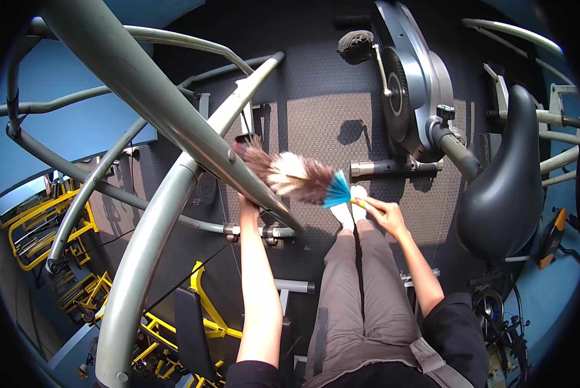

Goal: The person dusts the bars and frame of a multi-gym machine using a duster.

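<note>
My right hand [386, 215] is closed around the green handle of a feather duster [296, 174]. Its feathers are brown, cream and bright blue, and they reach left to a thick grey metal tube [173, 110], overlapping its side. My left hand [248, 205] is raised against the underside of that same tube, low down near its end. The tube covers its fingers. A second pale grey tube [154, 258] crosses behind the first one, left of my left arm.
An exercise bike with a grey body [413, 77] and a black saddle [503, 187] stands to the right. Yellow-framed machines [212, 304] and a black pad [193, 330] are at lower left. My feet stand on the dark rubber floor [316, 129].
</note>
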Demonstrator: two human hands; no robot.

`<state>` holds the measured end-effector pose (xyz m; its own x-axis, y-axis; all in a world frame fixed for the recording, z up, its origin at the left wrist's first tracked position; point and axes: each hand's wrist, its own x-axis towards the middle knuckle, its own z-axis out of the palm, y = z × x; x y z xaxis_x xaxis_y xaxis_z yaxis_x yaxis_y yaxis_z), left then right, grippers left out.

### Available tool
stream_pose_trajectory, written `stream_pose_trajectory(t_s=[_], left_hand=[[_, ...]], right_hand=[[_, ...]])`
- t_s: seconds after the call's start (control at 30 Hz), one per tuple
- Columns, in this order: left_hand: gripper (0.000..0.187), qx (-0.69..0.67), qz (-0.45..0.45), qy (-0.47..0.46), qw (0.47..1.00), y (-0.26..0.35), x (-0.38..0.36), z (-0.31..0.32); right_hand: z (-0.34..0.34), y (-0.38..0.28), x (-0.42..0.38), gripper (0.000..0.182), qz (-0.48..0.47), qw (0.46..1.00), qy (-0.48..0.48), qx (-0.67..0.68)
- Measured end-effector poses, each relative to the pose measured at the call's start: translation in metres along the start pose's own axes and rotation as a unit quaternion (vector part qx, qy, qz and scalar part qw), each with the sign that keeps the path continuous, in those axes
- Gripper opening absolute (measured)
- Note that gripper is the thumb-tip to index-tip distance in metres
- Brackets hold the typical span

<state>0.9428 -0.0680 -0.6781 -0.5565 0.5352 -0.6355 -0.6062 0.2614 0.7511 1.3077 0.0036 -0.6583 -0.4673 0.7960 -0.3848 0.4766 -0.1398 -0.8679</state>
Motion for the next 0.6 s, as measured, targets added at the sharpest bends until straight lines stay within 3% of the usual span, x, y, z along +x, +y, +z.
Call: stream_pose_trajectory(t_s=[0.03, 0.07, 0.23, 0.27, 0.37, 0.5, 0.53, 0.57, 0.6], left_hand=[[0.037, -0.040, -0.021, 0.003, 0.999, 0.003, -0.001, 0.003], [0.038, -0.056, -0.063, -0.030, 0.996, 0.002, 0.006, -0.006], [0.036, -0.023, -0.075, -0.066, 0.995, 0.005, 0.004, -0.007], [0.038, 0.009, -0.061, -0.079, 0.995, 0.000, 0.012, -0.020], [0.039, 0.030, -0.032, -0.055, 0.998, 0.009, 0.001, -0.004], [0.034, -0.010, 0.012, 0.010, 1.000, 0.007, -0.006, 0.009], [0.034, 0.074, 0.013, -0.048, 0.996, 0.001, 0.003, -0.010], [0.034, 0.074, 0.013, -0.046, 0.996, 0.004, 0.000, -0.007], [0.037, 0.054, -0.047, -0.044, 0.996, 0.009, -0.003, -0.002]], right_hand=[[0.004, -0.002, 0.022, 0.028, -0.066, 0.996, 0.053, -0.005], [0.004, -0.012, 0.042, 0.028, -0.019, 0.999, 0.030, -0.004], [0.012, -0.037, 0.029, 0.030, -0.060, 0.995, 0.040, 0.063], [-0.001, -0.042, 0.007, 0.030, 0.085, 0.993, -0.077, -0.011], [0.000, -0.001, -0.059, 0.029, 0.093, 0.984, -0.137, 0.067], [-0.001, 0.001, -0.068, 0.029, 0.098, 0.984, -0.105, 0.102], [0.005, 0.010, -0.055, 0.029, 0.081, 0.990, -0.077, 0.090], [0.007, 0.004, -0.035, 0.030, 0.118, 0.987, -0.079, 0.077], [0.008, -0.014, -0.011, 0.030, 0.099, 0.991, -0.060, 0.063]])
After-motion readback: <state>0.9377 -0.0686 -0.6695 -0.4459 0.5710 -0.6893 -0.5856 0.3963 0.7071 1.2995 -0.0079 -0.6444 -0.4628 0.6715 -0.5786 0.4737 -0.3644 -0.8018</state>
